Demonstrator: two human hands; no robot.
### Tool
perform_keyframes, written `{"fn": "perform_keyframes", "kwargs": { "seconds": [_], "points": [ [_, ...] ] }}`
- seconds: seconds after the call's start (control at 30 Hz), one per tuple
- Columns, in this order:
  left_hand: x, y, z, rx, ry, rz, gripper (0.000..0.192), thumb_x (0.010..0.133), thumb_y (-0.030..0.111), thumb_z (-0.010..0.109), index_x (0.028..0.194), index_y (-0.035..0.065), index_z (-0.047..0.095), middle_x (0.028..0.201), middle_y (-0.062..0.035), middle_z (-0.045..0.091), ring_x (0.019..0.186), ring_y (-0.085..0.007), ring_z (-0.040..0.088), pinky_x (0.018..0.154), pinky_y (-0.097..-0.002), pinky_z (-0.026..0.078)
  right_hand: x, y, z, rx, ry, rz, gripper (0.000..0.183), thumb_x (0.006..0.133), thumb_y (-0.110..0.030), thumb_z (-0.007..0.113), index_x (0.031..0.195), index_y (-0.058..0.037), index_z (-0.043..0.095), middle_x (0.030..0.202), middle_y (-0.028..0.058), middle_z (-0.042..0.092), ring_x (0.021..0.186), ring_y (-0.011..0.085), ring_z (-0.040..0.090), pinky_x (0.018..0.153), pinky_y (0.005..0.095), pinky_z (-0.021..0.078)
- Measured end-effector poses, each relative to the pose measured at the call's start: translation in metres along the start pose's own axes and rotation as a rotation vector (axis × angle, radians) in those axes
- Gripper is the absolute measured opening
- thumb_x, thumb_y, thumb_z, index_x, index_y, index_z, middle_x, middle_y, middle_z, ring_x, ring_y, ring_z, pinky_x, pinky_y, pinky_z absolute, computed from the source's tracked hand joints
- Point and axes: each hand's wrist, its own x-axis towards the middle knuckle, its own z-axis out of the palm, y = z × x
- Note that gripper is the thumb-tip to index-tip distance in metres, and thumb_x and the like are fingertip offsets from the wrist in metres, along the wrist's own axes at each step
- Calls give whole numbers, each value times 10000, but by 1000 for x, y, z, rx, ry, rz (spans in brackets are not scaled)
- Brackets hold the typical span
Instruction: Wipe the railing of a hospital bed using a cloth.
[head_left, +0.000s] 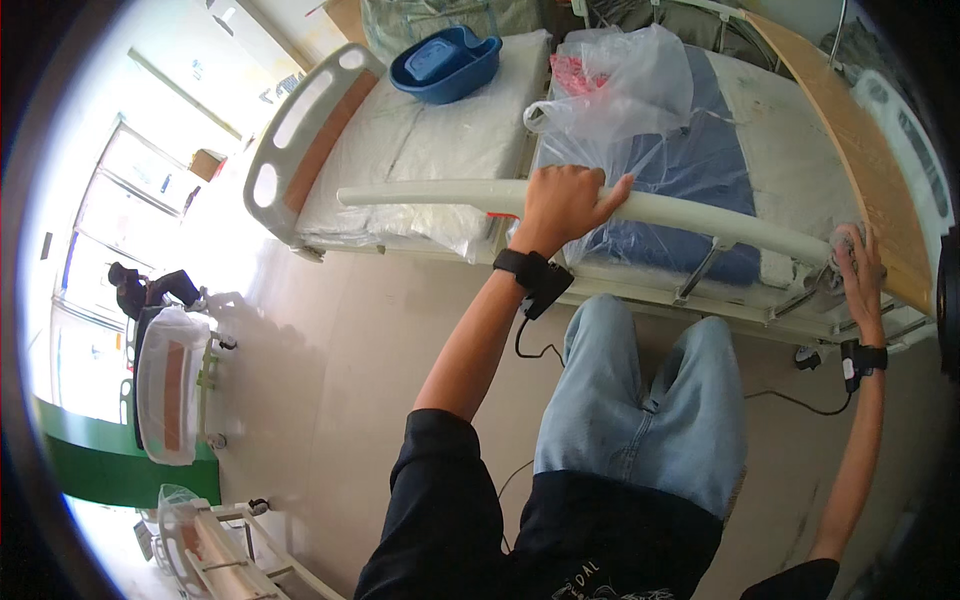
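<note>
My left hand is closed over the top of the pale side rail of a hospital bed, the thumb pointing right along it. At the rail's right end, my right hand holds a crumpled grey cloth against the rail, near the curved wooden board. Behind the rail, a clear plastic bag with something pink in it lies on the plastic-covered mattress, partly over its blue section. Metal struts hold the rail above the bed frame.
A blue plastic basin sits on the mattress near the grey bed end panel. Cables run from both wrist straps. A castor stands under the bed. At the left are another wrapped bed, a seated person and a green counter.
</note>
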Motion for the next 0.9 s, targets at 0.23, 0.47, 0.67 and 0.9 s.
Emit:
{"fn": "perform_keyframes", "kwargs": {
  "seconds": [0.23, 0.47, 0.67, 0.9],
  "points": [
    [7, 6, 2, -2, 68, 33, 672, 967, 585, 420, 620, 66, 665, 552, -144, 603, 529, -330, 622, 518, -425, 485, 10, -8, 36, -338, 312, -120, 405, 960, -340, 536, 1238, -58, 620, 1369, 261, 516, 1283, 437, 465, 1054, 508, 361],
    [1, -7, -12, -200, 24, 169, 961, 667, 816, 656, 1245, 53, 568, 1172, -152, 648, 1005, -304, 651, 882, -427, 483, 30, -228, 46, 329, 45, -458, 440, 795, -123, 683, 1230, -150, 621, 1137, 170, 570, 1110, 370, 534, 975, 432, 424],
    [-10, 20, -28, -283, 164, 287, 1262, 536, 728, 808, 1444, -6, 331, 1385, -249, 469, 1269, -403, 476, 1033, -495, 383, 63, -253, 71, 849, -46, -459, 815, 807, -71, 705, 1534, -146, 344, 1330, 165, 553, 1247, 283, 521, 1083, 393, 376],
    [-4, 77, 11, -418, 197, 324, 1307, 497, 450, 922, 1518, 26, 226, 1510, -309, 267, 1364, -472, 356, 1069, -525, 352, 71, -241, 73, 1178, -177, -236, 796, 868, 2, 605, 1561, -104, 228, 1412, 170, 501, 1291, 232, 487, 1089, 354, 373]
  ]
}}
